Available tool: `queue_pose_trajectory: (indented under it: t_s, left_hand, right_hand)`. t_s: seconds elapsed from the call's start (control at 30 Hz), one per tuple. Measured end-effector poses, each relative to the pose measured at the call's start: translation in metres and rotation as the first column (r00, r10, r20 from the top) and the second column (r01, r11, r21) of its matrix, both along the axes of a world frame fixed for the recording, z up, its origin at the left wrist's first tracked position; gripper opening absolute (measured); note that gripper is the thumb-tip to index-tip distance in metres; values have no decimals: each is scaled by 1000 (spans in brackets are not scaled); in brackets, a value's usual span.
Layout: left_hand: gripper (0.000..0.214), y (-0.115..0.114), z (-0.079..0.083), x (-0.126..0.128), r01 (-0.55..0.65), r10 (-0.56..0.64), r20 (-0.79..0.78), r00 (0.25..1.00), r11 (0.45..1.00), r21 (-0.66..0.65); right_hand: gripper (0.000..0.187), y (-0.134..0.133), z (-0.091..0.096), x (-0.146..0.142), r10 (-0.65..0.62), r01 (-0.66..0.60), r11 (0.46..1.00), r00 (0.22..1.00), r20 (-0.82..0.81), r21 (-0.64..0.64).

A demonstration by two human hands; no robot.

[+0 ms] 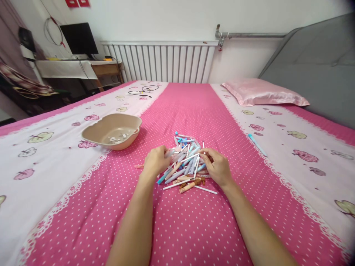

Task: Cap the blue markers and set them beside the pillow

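Observation:
A loose heap of pens (pixel 188 166) in pale blue, lilac, pink and white lies on the pink dotted bedspread, with thin white sticks like pen refills mixed in. At its left edge my left hand (pixel 157 161) is closed, and a pale pen (pixel 170 152) shows at its fingertips, mostly hidden. My right hand (pixel 217 165) pinches at the heap's right side. The end of a thin white stick (pixel 190 157) meets those fingertips. Brown-capped pens (pixel 190 185) lie at the near edge of the heap.
A beige plastic basin (pixel 111 127) with small white pieces inside stands to the left. One light blue pen (pixel 257 144) lies apart at the right. Farther off are a black cable (pixel 148 89), a pink pillow (pixel 263 92), a radiator (pixel 163 62) and a desk with a monitor (pixel 79 38).

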State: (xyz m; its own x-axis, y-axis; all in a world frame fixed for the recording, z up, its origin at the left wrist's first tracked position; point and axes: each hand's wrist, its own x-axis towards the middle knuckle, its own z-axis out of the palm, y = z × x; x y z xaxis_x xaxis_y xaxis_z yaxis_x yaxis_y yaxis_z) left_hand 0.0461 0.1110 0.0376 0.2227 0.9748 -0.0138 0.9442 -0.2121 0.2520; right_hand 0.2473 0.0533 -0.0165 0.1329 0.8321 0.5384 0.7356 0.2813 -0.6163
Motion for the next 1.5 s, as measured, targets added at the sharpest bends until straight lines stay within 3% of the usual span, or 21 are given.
queue_pose_trajectory:
  t_s: [0.2, 0.37, 0.53, 0.7, 0.87, 1.0, 1.13, 1.23, 1.3, 1.5]
  left_hand:
    - [9, 2, -2, 2, 139, -160, 288, 944, 986, 93]
    - [7, 6, -10, 3, 138, -193, 484, 854, 979, 147]
    - [15, 8, -17, 4, 193, -183, 631, 754, 980, 54]
    - [12, 7, -17, 6, 217, -179, 685, 706, 976, 31]
    - [12, 6, -13, 10, 235, -230, 777, 585, 966, 109]
    - [10, 4, -8, 13, 234, -334, 802, 495, 940, 248]
    - [12, 1, -2, 13, 144, -381, 832, 403, 924, 354]
    - [15, -1, 2, 13, 77, -365, 864, 347, 929, 362]
    - [14, -3, 3, 13, 91, -358, 855, 376, 932, 350]
    - [20, -8, 0, 16, 204, -347, 645, 681, 936, 288]
  right_hand:
    - [19, -1, 1, -1, 38, -38, 999, 999, -16, -20]
    - [19, 0, -1, -2, 81, -82, 996, 997, -16, -41]
    - [19, 0, -1, -3, 85, -87, 994, 996, -21, -60]
    - [20, -2, 3, -4, 35, -39, 996, 998, -53, -84]
    - [14, -3, 4, -5, -31, 21, 999, 979, -203, -51]
    - [17, -1, 2, -5, -10, 2, 1000, 934, -357, -25]
    - [24, 2, 1, -5, 26, -40, 999, 852, -524, -14]
    - [25, 2, 2, -5, 33, -36, 999, 811, -585, 6]
    - [26, 2, 2, -5, 58, -50, 998, 798, -599, 29]
    - [41, 1, 0, -5, 80, -79, 996, 778, -623, 30]
